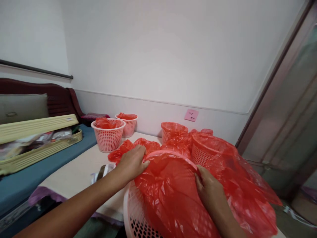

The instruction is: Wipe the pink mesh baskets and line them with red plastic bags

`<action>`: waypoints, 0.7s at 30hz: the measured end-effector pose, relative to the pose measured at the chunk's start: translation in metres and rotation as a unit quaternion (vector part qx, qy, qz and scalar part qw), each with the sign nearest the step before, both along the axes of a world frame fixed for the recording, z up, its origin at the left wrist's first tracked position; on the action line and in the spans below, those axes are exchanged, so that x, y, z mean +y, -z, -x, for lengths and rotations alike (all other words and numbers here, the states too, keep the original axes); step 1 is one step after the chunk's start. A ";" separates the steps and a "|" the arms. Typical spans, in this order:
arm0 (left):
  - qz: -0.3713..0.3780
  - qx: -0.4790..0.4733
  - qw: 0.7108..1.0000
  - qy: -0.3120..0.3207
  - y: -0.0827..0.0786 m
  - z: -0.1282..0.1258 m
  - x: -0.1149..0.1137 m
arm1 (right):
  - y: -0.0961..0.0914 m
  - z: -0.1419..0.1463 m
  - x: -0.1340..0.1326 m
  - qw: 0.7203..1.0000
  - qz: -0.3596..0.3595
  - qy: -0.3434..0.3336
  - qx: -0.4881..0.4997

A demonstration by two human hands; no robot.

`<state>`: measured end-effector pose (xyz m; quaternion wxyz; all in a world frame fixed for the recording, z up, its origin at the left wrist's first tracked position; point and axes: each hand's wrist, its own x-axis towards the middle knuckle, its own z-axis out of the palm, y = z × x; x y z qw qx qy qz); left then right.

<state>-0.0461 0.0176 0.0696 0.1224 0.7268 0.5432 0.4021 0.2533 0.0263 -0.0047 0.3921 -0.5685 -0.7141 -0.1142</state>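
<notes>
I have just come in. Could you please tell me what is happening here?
A person is handling the nearest basket, which has a red bag in it. The right hand grips the rim, where the bag covers it. The left hand is at the bag's edge, farther left along the rim; its grip is partly hidden. Two other baskets with red plastic inside stand farther back on the left.

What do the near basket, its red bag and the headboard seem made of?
Near basket: probably molded plastic, smooth, with regular holes. Red bag: thin, glossy plastic film, crinkled and see-through. Headboard: perhaps varnished wood, dark reddish slats; laminate possible.
</notes>
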 end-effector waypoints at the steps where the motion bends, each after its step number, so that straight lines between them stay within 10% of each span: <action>1: 0.006 -0.017 1.000 0.002 0.003 0.001 0.000 | -0.001 0.000 -0.001 1.000 0.000 -0.003 0.001; 13: 0.218 -0.378 0.898 0.053 0.005 0.018 -0.006 | -0.001 0.006 0.003 1.000 0.004 -0.002 -0.027; 21: 0.299 -0.431 0.845 0.106 0.010 0.027 -0.023 | 0.001 0.007 0.005 0.999 0.009 -0.003 -0.032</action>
